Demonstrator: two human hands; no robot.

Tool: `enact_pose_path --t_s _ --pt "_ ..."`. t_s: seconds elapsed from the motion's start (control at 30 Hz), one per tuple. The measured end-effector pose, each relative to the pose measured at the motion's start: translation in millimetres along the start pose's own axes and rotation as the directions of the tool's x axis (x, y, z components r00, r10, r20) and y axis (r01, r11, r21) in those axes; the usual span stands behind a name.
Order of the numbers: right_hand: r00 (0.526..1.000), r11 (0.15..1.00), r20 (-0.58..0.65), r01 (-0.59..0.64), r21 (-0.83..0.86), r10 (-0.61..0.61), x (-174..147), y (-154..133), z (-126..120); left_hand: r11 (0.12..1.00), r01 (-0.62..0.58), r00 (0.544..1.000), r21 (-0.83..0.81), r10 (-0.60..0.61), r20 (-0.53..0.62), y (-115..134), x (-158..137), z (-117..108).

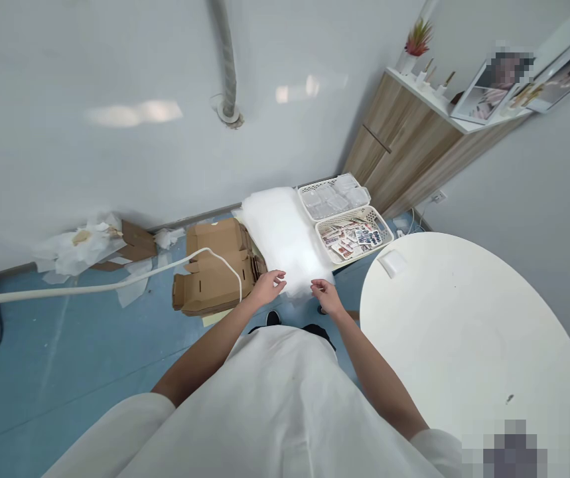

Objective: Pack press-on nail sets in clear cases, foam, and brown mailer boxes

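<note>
My left hand (268, 287) is over the near left edge of a stack of thin white foam sheets (285, 229), its fingers loosely bent and apart. At the near right corner of the stack, my right hand (327, 296) has its fingers curved inward with nothing visible in them. Whether either hand touches the sheets, I cannot tell. Flattened brown cardboard boxes (215, 265) lie to the left of my left hand. Beyond my right hand, a white plastic basket (320, 234) holds many small printed cards (352, 239). Behind it, another white basket (302, 192) contains clear plastic cases (334, 197).
A round white table (464, 318) stands at the right with a small white packet (393, 263) on it. A white hose (115, 286) crosses from the left. Crumpled wrapping (80, 245) and a brown carton (138, 243) lie by the wall. A wooden cabinet (414, 133) fills the corner.
</note>
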State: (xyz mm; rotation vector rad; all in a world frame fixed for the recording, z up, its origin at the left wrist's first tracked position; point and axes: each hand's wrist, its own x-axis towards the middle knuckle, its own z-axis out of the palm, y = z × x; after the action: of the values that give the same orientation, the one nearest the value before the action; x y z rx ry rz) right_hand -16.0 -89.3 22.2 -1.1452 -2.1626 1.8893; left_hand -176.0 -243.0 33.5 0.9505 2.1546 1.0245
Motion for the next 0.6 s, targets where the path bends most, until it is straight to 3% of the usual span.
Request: enact_pose_path --t_s 0.23,0.33,0.43,0.5,0.6 --pt "0.999 0.999 0.033 -0.022 -0.038 0.023 11 -25 34 0.998 -0.053 0.997 -0.035 0.051 -0.056 -5 -9 -25" --pt "0.996 0.997 0.084 0.029 -0.069 -0.023 20 -40 55 0.999 -0.047 0.978 -0.016 0.043 -0.204 -11 -13 -37" --pt "0.982 0.968 0.14 0.15 -0.201 -0.123 29 -56 78 0.998 0.047 0.929 0.045 -0.027 -0.368 -23 -18 -48" --pt "0.948 0.895 0.21 0.3 -0.329 -0.24 34 -67 93 0.987 0.139 0.91 0.075 -0.098 -0.402 -33 -22 -53" --pt "0.846 0.685 0.367 0.529 -0.5 -0.386 36 -82 116 0.957 0.258 0.919 0.135 -0.2 -0.341 -50 -30 -56"
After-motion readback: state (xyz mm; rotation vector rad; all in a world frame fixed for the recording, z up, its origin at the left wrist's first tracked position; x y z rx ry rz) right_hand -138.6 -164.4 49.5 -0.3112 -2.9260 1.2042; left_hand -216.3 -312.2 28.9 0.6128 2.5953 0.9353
